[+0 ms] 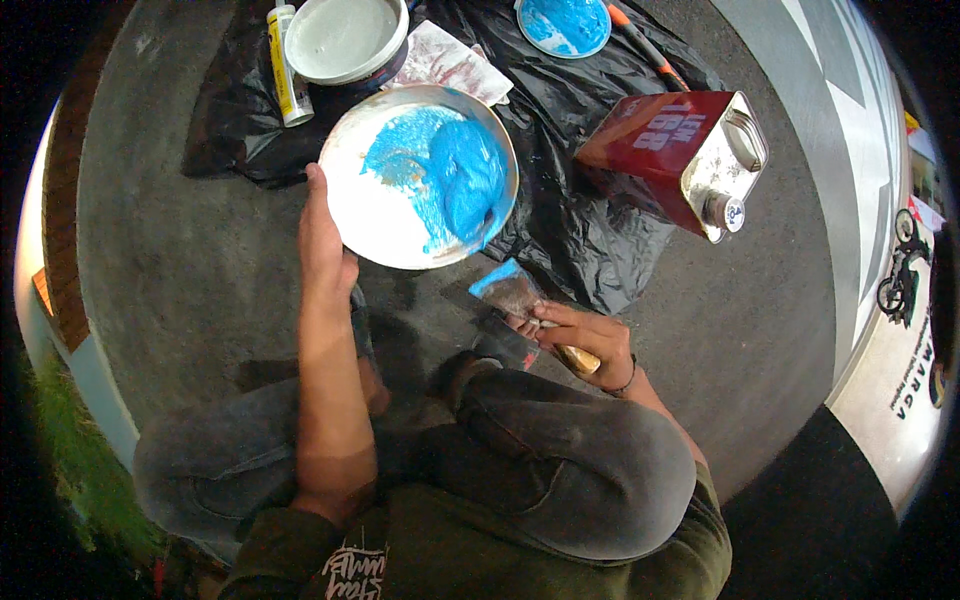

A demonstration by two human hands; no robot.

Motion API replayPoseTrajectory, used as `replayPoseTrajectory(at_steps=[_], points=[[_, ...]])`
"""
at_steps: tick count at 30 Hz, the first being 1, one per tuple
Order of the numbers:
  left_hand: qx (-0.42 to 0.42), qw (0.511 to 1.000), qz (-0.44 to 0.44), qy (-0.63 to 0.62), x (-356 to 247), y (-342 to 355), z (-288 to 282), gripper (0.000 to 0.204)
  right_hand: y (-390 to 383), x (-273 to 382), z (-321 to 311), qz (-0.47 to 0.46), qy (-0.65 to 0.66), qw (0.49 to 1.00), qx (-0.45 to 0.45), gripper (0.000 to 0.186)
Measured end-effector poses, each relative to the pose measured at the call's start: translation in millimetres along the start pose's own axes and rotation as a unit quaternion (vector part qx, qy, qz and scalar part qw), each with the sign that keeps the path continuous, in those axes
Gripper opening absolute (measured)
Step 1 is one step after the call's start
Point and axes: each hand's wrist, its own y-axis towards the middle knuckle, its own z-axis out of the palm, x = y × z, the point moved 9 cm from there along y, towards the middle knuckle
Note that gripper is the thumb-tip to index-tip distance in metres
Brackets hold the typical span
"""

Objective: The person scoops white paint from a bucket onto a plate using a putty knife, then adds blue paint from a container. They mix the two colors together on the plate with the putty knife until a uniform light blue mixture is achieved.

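Observation:
My left hand grips the left rim of a round white dish, its thumb at the edge and the other fingers hidden underneath. Thick blue paste lies heaped on the dish's right half, with a thinner smear toward its middle. Right of and below the dish, my right hand is closed around the wooden handle of a putty knife. Blue paste coats the tip of the blade, which points up and left toward the dish without touching it.
Black plastic sheeting covers the ground ahead. On it are a red metal can, a whitish tub, a yellow-and-white cartridge tube, stained paper, a blue-smeared lid and an orange-and-black tool.

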Motion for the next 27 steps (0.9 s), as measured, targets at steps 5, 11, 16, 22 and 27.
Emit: replayPoseTrajectory(at_steps=[5,11,16,22,27], points=[[0.004,0.999,0.043,-0.018,-1,14,-9,0.079,1,-1,-35,0.062,-0.015,0.989,-0.135,0.027],[0.002,0.999,0.047,-0.014,-4,2,-2,0.076,26,-57,-25,0.124,0.393,0.803,-0.43,0.032],[0.015,0.997,0.076,-0.023,-5,-4,4,0.078,30,-100,36,0.21,0.558,0.663,-0.452,0.025],[0.008,0.996,0.09,-0.002,-10,-3,-3,0.078,-9,-125,35,0.244,0.511,0.69,-0.45,0.025],[-0.011,0.997,0.072,-0.01,-2,-2,-2,0.081,-25,-100,-12,0.237,0.237,0.793,-0.509,0.022]])
